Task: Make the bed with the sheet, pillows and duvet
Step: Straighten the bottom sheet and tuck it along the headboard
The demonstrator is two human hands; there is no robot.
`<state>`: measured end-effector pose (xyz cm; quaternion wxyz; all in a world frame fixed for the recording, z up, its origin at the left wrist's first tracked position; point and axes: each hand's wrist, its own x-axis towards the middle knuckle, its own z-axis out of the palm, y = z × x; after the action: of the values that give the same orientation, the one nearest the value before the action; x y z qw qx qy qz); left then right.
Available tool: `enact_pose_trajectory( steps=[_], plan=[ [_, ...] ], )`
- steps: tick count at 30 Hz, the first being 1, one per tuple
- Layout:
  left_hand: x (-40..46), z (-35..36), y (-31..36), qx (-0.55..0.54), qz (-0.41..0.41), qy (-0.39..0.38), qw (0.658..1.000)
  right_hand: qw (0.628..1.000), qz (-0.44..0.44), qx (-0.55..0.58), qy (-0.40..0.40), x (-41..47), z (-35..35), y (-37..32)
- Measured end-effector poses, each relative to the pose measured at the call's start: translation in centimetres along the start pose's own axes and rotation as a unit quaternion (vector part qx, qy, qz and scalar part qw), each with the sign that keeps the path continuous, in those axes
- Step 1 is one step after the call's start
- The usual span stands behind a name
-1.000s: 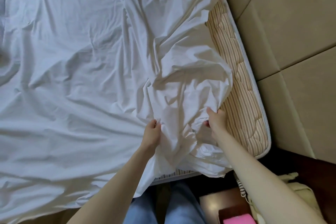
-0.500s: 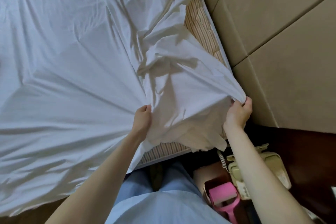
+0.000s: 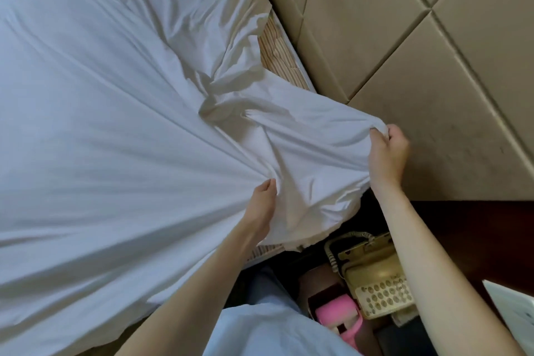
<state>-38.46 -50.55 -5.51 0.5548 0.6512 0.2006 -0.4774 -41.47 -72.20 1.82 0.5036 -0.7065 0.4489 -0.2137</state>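
A white sheet [image 3: 115, 130] covers most of the bed and is pulled taut toward its near right corner. My left hand [image 3: 261, 202] grips a fold of the sheet near the bed's front edge. My right hand [image 3: 388, 153] holds the sheet's bunched corner, lifted out past the mattress corner beside the headboard. A strip of the striped mattress [image 3: 278, 56] shows bare along the right side. No pillow or duvet is in view.
The beige padded headboard [image 3: 404, 37] runs along the right. Below the corner sits a dark bedside table [image 3: 462, 228] with a cream telephone [image 3: 378, 277] and a pink roller [image 3: 344, 315]. My legs in blue stand at the bed's edge.
My right hand has carried the sheet corner outward to the right, over the mattress corner. The crumpled heap has spread flat and now hides most of the striped mattress. My left hand keeps its grip.
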Motion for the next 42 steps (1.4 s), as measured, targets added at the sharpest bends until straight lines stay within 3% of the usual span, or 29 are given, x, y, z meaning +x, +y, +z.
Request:
enact_pose_trajectory(
  steps=[4, 7, 10, 16, 21, 27, 33, 42],
  plan=[
    [-0.5, 1.5, 1.2, 0.048, 0.032, -0.035, 0.998, 0.986, -0.108, -0.128, -0.014, 0.4, -1.5, -0.1],
    [0.5, 2.1, 1.0, 0.168, 0.028, -0.027, 0.985, 0.919, -0.212, -0.318, -0.095, 0.7, -1.3, 1.6],
    [2.0, 1.6, 0.5, 0.2, 0.012, -0.014, 0.98, 0.855, -0.224, -0.435, -0.171, 1.1, -0.2, 4.3],
    [2.5, -0.7, -0.8, 0.186, 0.028, -0.027, 0.982, 0.797, -0.19, -0.522, -0.238, 0.3, 2.2, 7.7],
    [1.3, -5.1, -1.5, 0.13, 0.029, 0.028, 0.991, 0.831, -0.236, -0.428, -0.264, -2.1, 4.7, 7.9],
    [-1.8, -10.9, -3.6, 0.032, 0.071, 0.112, 0.991, 0.835, -0.316, -0.322, -0.315, -8.3, 9.1, 5.6],
    [-5.4, -18.2, -8.8, -0.072, 0.053, 0.227, 0.97, 0.888, -0.16, -0.196, -0.383, -16.9, 14.9, 4.1],
    [-9.9, -31.5, -17.6, -0.128, 0.033, 0.303, 0.944, 0.859, -0.161, -0.236, -0.425, -30.8, 21.6, 5.0]
  ],
)
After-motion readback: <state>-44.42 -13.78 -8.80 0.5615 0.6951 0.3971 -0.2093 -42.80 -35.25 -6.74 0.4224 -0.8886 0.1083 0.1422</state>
